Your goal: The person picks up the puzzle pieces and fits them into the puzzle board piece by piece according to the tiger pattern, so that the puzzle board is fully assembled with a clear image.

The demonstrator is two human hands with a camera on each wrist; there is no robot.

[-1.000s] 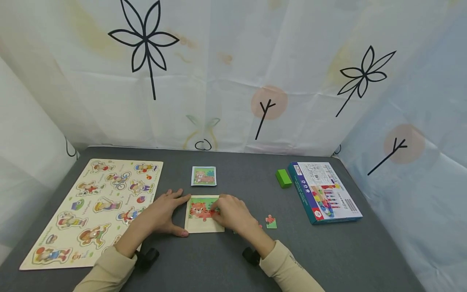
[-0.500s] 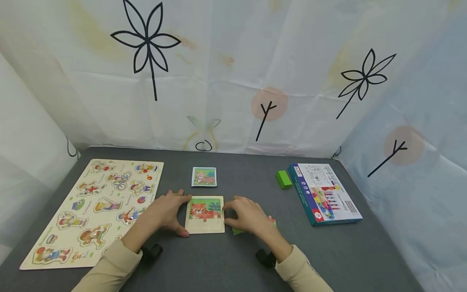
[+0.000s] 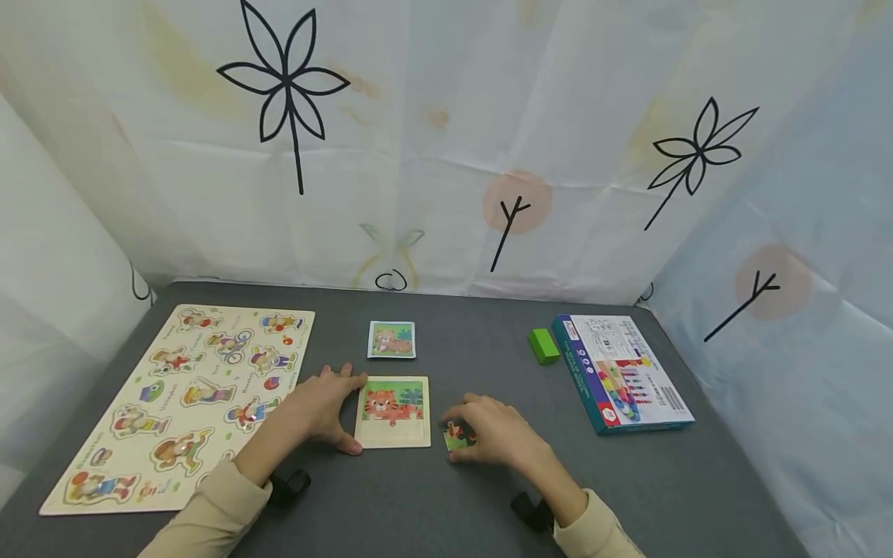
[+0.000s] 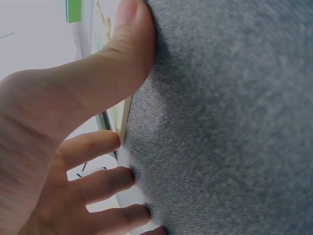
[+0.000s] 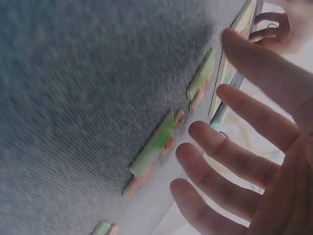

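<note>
A small wooden puzzle board (image 3: 393,442) lies in the middle of the table, its upper part filled with a tiger picture and its lower part bare wood. My left hand (image 3: 322,409) rests at its left side, index finger and thumb touching the left corners. To the board's right, my right hand (image 3: 497,431) hovers low over loose puzzle pieces, a green-and-red puzzle piece (image 3: 456,440) showing between thumb and index finger. The right wrist view shows its fingers spread, apart from the jigsaw pieces (image 5: 156,147) lying flat on the cloth.
A picture card (image 3: 391,340) lies behind the board. A large cream puzzle board (image 3: 209,394) with cartoon figures covers the left side. On the right are a green block (image 3: 543,346) and a boxed set (image 3: 624,372). A printed fabric wall (image 3: 432,147) closes off the back.
My right hand has drawn back from the tiger picture, rightward and nearer, to the loose pieces, leaving the picture's right part uncovered. My left hand stays at the board.
</note>
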